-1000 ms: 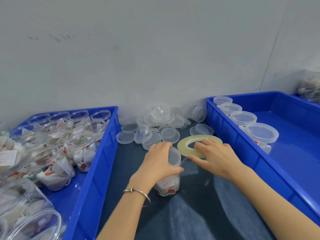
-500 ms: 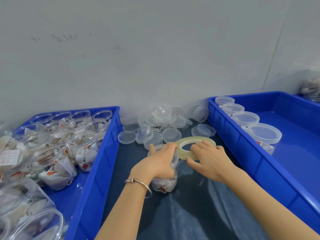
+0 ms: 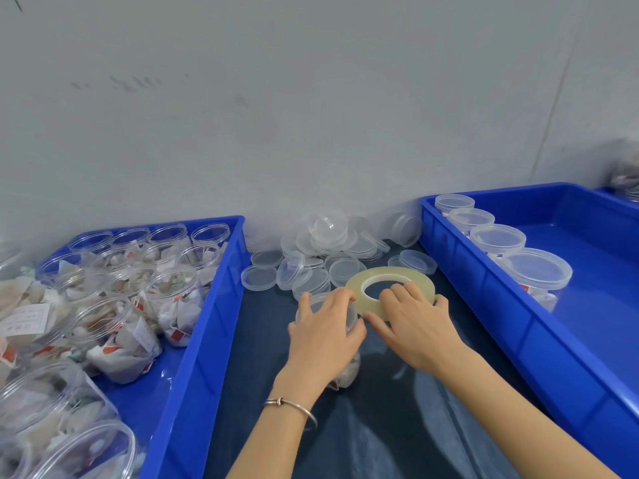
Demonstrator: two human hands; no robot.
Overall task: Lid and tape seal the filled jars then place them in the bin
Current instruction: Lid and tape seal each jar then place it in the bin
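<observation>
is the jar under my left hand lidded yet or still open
Lidded. A clear lid covers the jar top under the left hand, which grips it. Whether tape is on yet, cannot tell.

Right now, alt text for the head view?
Left hand grips a lidded clear plastic jar on the dark table; right hand holds a yellowish tape roll beside it, between two blue plastic bins.

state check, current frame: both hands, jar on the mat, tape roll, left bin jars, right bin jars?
Left hand: gripping the jar from above.
Right hand: fingers curled on the tape roll.
Jar: filled, lidded, upright on the mat.
Tape roll: tilted, beside the jar's lid.
Left bin jars: filled, no lids.
Right bin jars: lidded, upright in a row.
</observation>
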